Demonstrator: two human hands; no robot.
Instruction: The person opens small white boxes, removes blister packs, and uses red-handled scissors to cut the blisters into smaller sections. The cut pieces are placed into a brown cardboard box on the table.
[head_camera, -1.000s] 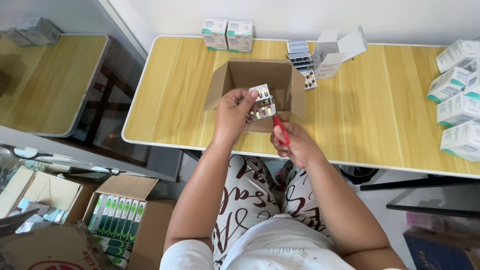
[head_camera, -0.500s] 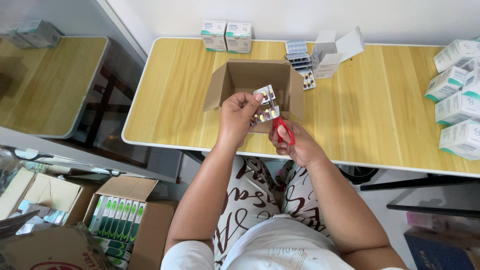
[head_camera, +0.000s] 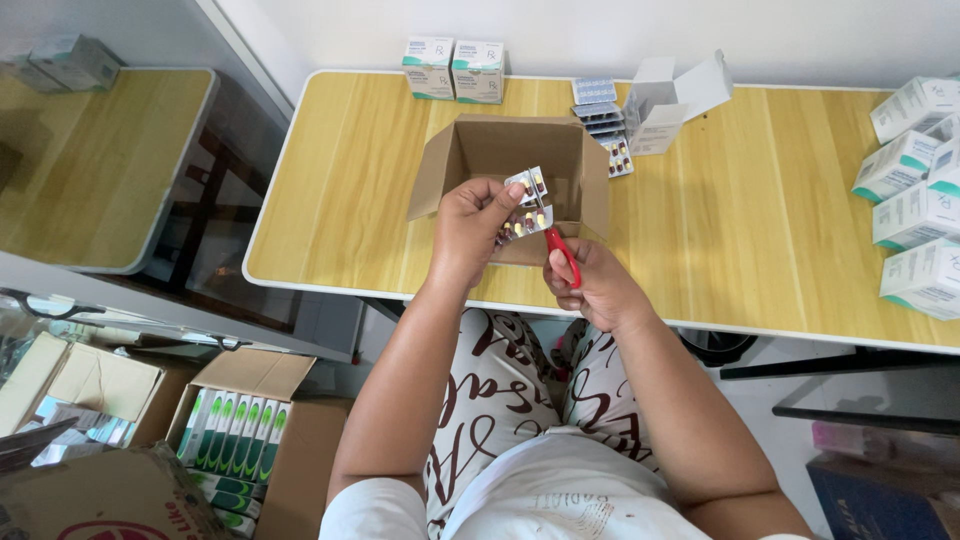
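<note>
Both hands work over the open carton (head_camera: 500, 150): left fingers (head_camera: 497, 200) pinching a blister strip (head_camera: 527, 205), right fingers (head_camera: 580, 275) gripping red scissors (head_camera: 560, 250).

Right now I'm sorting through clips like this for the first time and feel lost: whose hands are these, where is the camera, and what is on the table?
The camera sits on a person's head and looks down, so both arms belong to the wearer, who sits at a wooden table. The left hand holds a blister strip of capsules over an open cardboard box. The right hand works red-handled scissors, whose blades meet the strip. At the table's far edge stand two small white cartons, a stack of blister strips and an opened white carton. More white cartons lie at the right edge. On the floor to the left is a box of green packets.
</note>
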